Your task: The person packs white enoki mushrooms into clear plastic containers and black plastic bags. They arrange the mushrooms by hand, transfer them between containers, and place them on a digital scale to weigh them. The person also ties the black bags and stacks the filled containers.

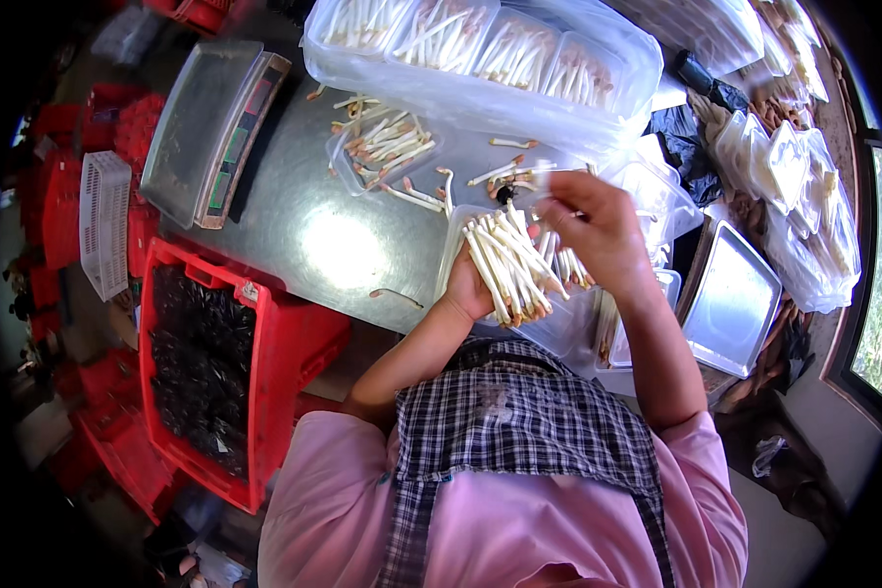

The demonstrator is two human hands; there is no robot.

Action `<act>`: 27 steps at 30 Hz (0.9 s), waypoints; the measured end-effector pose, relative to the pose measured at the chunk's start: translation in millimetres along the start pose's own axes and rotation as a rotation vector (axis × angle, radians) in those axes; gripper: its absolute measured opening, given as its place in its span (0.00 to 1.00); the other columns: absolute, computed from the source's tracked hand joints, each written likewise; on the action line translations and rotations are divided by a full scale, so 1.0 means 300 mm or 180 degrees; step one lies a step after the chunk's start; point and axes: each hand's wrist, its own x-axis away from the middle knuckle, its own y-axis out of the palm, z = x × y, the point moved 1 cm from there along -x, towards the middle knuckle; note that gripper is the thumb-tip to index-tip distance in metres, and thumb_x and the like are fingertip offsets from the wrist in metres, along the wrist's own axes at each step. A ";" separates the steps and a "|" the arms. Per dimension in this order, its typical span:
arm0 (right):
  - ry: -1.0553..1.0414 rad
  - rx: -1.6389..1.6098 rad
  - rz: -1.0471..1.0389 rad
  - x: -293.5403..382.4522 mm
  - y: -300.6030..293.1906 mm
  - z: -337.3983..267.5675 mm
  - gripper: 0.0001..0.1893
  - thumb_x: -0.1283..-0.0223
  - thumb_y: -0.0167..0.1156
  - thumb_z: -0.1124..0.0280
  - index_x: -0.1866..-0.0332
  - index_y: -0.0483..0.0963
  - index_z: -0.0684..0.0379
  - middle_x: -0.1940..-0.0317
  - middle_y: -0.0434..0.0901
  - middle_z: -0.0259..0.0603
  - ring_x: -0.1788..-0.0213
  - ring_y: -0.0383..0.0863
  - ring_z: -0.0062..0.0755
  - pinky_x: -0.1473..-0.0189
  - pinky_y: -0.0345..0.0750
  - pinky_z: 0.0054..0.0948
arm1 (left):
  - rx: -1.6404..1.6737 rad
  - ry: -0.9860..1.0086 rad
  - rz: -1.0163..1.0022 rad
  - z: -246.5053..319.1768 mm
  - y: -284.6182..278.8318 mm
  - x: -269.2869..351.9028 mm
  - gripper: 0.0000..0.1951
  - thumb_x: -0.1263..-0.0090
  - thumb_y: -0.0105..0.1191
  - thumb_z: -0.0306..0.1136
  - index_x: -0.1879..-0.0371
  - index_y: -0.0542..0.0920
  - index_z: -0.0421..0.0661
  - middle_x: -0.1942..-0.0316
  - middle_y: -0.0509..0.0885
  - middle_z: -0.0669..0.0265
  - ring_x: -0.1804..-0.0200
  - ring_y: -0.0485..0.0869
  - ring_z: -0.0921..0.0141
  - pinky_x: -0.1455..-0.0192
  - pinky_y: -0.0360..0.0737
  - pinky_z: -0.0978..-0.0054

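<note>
My left hand [470, 283] cups a large bundle of slender white stalks with brownish-pink tips [510, 268] close to the table's front edge. Above and right of the bundle is my right hand [591, 220], its fingers bent and blurred; whether they pinch anything cannot be told. More stalks and a small black item [505, 194] lie by its fingertips. A clear plastic tray [452, 220] is partly hidden behind the bundle. Farther left, another clear tray [345, 165] bears a loose heap of stalks. Single stalks [396, 298] are scattered on the metal table [286, 250].
A bag-wrapped clear crate [477, 95] of filled trays stands at the back. At left are a weighing scale [213, 140] and a red crate [264, 382] lined with black plastic. Empty clear trays [647, 191], a metal tray [731, 301] and bagged trays [808, 198] are at right.
</note>
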 end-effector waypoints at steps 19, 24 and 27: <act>-0.0218 0.3226 -0.0085 -0.001 -0.527 0.278 0.20 0.61 0.58 0.80 0.55 0.71 0.60 0.63 0.78 0.45 0.58 0.77 0.44 0.56 0.74 0.36 | 0.0078 -0.0086 0.0081 -0.003 0.046 0.008 0.27 0.30 0.35 0.53 0.39 0.65 0.49 0.36 0.64 0.55 0.38 0.66 0.51 0.39 0.65 0.46; 0.0087 0.3234 0.0290 0.012 -0.481 0.229 0.17 0.57 0.57 0.72 0.56 0.73 0.58 0.66 0.79 0.47 0.61 0.78 0.47 0.58 0.74 0.40 | 0.0043 -0.0184 -0.0117 0.008 0.034 0.000 0.26 0.29 0.32 0.50 0.38 0.65 0.49 0.35 0.62 0.56 0.38 0.67 0.53 0.40 0.65 0.43; 0.0034 0.3130 0.0438 -0.004 -0.457 0.183 0.17 0.55 0.57 0.66 0.56 0.75 0.58 0.66 0.79 0.49 0.61 0.79 0.47 0.57 0.75 0.40 | 0.0273 -0.0190 -0.0310 0.009 0.025 0.002 0.26 0.29 0.32 0.50 0.38 0.65 0.48 0.35 0.62 0.56 0.37 0.66 0.53 0.40 0.65 0.43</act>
